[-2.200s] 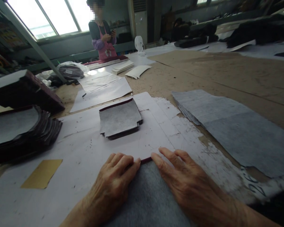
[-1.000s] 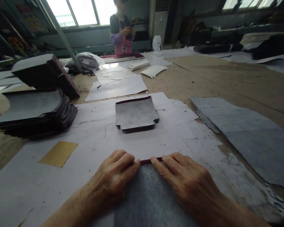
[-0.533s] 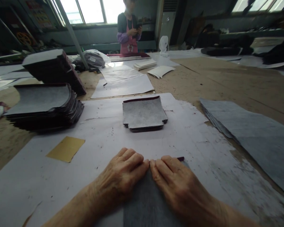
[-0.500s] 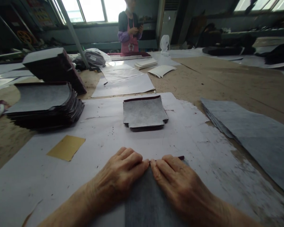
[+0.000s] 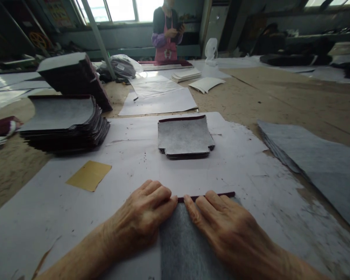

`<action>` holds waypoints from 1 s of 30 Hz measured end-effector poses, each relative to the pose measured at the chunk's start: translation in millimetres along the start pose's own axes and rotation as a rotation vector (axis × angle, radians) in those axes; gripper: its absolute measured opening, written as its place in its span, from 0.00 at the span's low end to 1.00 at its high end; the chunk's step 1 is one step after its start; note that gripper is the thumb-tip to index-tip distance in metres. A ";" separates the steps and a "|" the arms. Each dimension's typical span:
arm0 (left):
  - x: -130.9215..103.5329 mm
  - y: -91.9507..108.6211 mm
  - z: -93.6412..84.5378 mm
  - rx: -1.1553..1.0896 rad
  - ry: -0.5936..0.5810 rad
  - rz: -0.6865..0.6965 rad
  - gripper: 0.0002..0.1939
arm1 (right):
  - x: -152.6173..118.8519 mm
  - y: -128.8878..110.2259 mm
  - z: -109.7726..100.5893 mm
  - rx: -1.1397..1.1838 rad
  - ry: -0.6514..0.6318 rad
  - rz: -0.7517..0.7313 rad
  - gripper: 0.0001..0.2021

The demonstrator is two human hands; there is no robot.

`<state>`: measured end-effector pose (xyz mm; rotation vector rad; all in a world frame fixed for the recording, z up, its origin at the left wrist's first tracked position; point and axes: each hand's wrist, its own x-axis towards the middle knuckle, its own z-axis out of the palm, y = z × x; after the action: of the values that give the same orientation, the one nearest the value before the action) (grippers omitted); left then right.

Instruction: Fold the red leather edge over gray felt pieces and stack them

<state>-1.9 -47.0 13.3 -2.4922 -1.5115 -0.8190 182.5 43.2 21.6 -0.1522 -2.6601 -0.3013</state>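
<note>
A grey-backed sheet point(image 5: 181, 241) of dark red material lies in front of me, with its far edge folded over as a narrow dark red strip point(image 5: 221, 195). My left hand point(image 5: 147, 212) is closed at the left end of that fold, thumb and curled fingers pressing on it. Along the right part of the fold, my right hand point(image 5: 221, 217) pushes down with its fingers bent and held together. Both hands cover parts of the sheet. Beyond them rests a small stack of notched grey pieces point(image 5: 185, 136) with a dark red far edge.
White paper point(image 5: 128, 163) covers the worktable. A yellow card point(image 5: 89, 175) and a tall stack of curved grey pieces point(image 5: 61, 116) are on the left. Larger grey sheets point(image 5: 315, 155) lie to the right. Across the table, a person in a pink apron point(image 5: 166, 48) stands near a fan point(image 5: 211, 50).
My hands have moved apart along the fold, baring a short stretch of the dark red strip between them. The whole view has shifted slightly, so things sit further right.
</note>
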 end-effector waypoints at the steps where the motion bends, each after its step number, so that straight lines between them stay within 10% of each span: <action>1: 0.3 0.4 0.6 0.006 -0.001 -0.004 0.15 | 3.3 -2.5 -0.6 -0.022 0.010 0.006 0.18; 14: -9.0 15.9 -15.1 -0.097 0.131 -0.150 0.16 | 8.5 5.6 19.4 0.456 0.110 0.039 0.15; 30: -24.9 48.6 0.8 0.186 0.150 -0.182 0.14 | 15.0 12.0 20.5 0.361 -0.016 -0.075 0.21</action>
<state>30.8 -90.4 8.6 -2.1373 -1.6943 -0.8282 162.2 60.6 12.7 0.0595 -2.6879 0.1592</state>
